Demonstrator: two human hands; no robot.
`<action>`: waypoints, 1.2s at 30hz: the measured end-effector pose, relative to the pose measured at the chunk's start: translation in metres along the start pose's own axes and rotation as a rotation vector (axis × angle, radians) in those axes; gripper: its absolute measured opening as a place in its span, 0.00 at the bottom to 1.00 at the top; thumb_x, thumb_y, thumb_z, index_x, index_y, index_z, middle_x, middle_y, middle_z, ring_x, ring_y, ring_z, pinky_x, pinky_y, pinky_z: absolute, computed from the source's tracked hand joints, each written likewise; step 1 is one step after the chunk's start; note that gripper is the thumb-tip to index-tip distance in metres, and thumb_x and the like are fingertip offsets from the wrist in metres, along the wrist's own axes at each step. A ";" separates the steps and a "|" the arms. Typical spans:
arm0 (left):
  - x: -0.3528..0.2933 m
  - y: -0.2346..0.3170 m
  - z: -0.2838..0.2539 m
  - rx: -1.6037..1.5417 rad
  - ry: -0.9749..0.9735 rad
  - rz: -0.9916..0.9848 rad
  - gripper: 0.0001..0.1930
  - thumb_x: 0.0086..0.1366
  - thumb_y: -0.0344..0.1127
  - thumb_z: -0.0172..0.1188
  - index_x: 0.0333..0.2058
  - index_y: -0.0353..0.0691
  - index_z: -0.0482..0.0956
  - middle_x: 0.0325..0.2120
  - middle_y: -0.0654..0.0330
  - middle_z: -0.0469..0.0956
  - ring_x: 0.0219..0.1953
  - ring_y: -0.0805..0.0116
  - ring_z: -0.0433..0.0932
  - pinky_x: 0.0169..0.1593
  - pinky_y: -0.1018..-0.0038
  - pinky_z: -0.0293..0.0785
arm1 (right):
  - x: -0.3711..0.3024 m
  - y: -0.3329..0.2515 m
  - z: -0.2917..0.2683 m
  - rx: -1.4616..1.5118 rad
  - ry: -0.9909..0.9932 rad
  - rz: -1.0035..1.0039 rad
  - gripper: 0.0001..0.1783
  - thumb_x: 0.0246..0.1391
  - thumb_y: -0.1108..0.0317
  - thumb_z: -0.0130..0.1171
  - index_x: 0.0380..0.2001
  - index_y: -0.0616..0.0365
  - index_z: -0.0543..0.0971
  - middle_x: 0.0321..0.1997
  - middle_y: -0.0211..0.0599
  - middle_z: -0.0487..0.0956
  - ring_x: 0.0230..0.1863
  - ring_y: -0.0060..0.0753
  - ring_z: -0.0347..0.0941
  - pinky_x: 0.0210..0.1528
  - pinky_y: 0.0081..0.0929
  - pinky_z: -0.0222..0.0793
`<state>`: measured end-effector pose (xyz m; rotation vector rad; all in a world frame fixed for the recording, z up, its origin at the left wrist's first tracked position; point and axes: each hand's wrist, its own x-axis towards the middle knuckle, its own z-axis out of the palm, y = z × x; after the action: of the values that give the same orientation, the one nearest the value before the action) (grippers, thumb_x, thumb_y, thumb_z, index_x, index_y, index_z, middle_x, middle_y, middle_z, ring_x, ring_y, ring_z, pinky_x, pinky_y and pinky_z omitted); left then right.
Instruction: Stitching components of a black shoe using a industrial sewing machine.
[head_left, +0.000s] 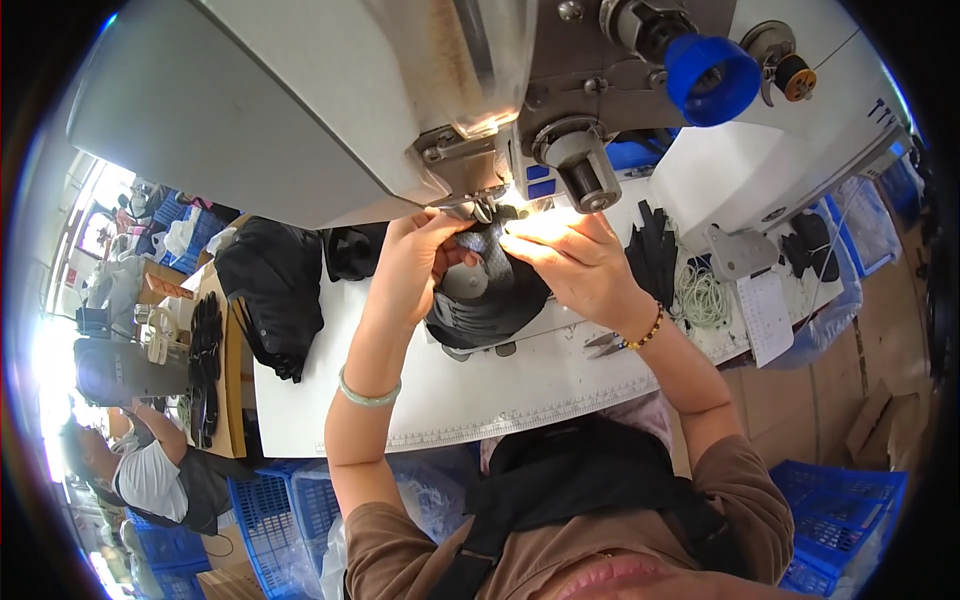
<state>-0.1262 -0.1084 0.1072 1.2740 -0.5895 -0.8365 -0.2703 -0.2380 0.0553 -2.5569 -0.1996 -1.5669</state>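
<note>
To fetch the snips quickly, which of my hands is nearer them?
Your right hand: the snips show beside its beaded bracelet, while your left hand is farther off, across the dark piece.

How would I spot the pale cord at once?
Start with the white sewing table and follow it right, past the right hand. There lies the pale-green coil of cord, its thin loops setting it apart from the flat black strips beside it.
</note>
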 end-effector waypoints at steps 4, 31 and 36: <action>0.001 0.003 0.000 -0.015 0.003 -0.018 0.06 0.59 0.28 0.54 0.30 0.29 0.75 0.25 0.58 0.76 0.21 0.75 0.73 0.26 0.80 0.71 | 0.002 -0.001 -0.002 0.019 -0.019 0.019 0.18 0.38 0.73 0.60 0.38 0.48 0.78 0.42 0.20 0.75 0.43 0.23 0.68 0.42 0.23 0.64; -0.008 -0.003 0.004 -0.072 -0.043 -0.010 0.05 0.60 0.28 0.53 0.33 0.33 0.75 0.25 0.60 0.76 0.21 0.77 0.74 0.24 0.83 0.71 | -0.005 0.004 -0.005 0.138 0.120 -0.025 0.14 0.39 0.78 0.59 0.34 0.54 0.77 0.37 0.27 0.75 0.33 0.30 0.67 0.38 0.26 0.65; -0.018 0.001 -0.004 0.055 -0.066 -0.056 0.07 0.58 0.29 0.56 0.34 0.32 0.75 0.23 0.63 0.75 0.20 0.79 0.73 0.24 0.84 0.70 | 0.006 -0.005 -0.010 0.270 0.143 -0.039 0.16 0.37 0.82 0.55 0.33 0.55 0.77 0.36 0.31 0.76 0.31 0.32 0.69 0.34 0.26 0.67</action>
<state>-0.1333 -0.0919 0.1086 1.3217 -0.6354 -0.9176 -0.2772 -0.2347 0.0655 -2.2407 -0.4160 -1.6053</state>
